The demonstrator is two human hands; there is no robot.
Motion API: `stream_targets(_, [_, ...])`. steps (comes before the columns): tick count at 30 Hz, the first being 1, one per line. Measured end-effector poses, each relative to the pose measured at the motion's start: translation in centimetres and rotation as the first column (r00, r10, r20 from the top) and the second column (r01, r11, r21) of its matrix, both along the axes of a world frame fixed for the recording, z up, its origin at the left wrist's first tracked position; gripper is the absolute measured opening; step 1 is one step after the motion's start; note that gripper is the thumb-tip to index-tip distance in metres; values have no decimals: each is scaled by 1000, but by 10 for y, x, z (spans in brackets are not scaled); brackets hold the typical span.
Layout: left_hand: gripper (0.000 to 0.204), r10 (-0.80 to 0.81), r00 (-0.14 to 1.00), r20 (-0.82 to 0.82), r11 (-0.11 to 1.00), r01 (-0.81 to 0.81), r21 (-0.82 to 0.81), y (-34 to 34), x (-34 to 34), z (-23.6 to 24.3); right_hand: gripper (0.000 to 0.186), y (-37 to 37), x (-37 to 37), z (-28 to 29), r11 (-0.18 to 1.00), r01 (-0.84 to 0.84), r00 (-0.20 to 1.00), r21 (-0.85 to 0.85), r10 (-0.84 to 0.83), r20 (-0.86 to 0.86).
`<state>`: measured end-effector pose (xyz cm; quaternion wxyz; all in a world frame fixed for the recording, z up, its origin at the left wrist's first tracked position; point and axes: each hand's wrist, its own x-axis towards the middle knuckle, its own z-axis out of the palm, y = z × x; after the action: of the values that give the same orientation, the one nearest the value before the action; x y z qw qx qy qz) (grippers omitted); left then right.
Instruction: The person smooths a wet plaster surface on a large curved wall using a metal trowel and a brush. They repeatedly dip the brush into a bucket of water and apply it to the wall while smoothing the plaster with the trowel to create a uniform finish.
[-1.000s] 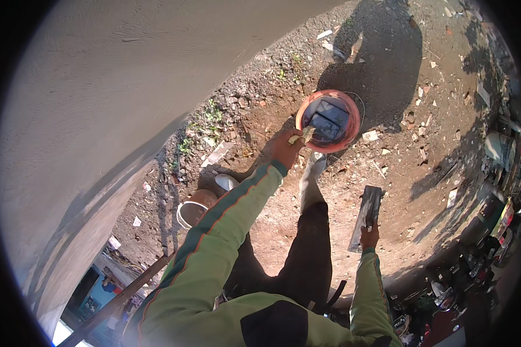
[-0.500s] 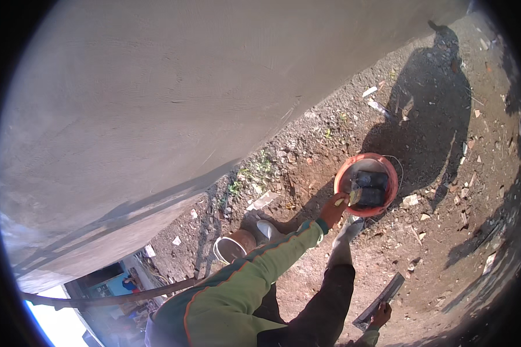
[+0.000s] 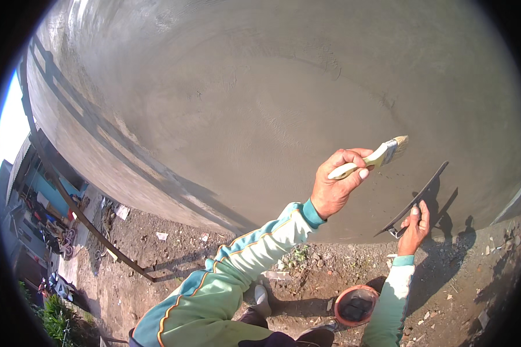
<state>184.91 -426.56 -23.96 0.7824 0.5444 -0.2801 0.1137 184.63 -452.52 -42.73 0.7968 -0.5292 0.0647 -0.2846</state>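
My left hand [image 3: 331,188] is closed around the pale handle of a paintbrush [image 3: 385,154]. The brush's light bristles point up and right, in front of a smooth grey plastered wall [image 3: 243,121]; whether they touch it I cannot tell. To the right and lower, my right hand [image 3: 414,232] grips a plastering trowel [image 3: 418,199] by its handle. Its long dark blade is seen nearly edge-on, tilted up to the right, with shadows on the wall beside it. Below, an orange-red bucket [image 3: 337,311] with dark contents stands on the ground between my forearms.
Dirt ground with stones and rubble [image 3: 173,254] runs along the wall's foot. A long dark pole [image 3: 90,226], bent by the lens, slants down at left. Beyond it are a blue-walled building, a parked motorbike [image 3: 63,287] and green plants [image 3: 58,321]. My shoe [image 3: 262,301] shows below.
My left hand has lifted the paintbrush from the bucket up before the wall. My right hand has raised the trowel from low down to the wall. The view has tilted up toward the wall.
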Motion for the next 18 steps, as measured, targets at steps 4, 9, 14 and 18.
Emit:
stream_targets(4, [11, 85, 986, 143, 984, -106, 146, 21, 44, 111, 42, 52, 79, 154, 994, 99, 978, 51, -107, 178])
stream_targets(9, [12, 293, 936, 197, 953, -302, 19, 129, 41, 165, 40, 132, 108, 238, 981, 3, 977, 193, -44, 210])
stream_targets(14, [15, 435, 873, 222, 900, -414, -136, 332, 5, 167, 43, 261, 94, 280, 998, -22, 946, -52, 38, 323])
stream_targets(18, [18, 555, 820, 137, 819, -512, -259, 505, -34, 141, 44, 380, 72, 313, 980, -37, 934, -197, 104, 343])
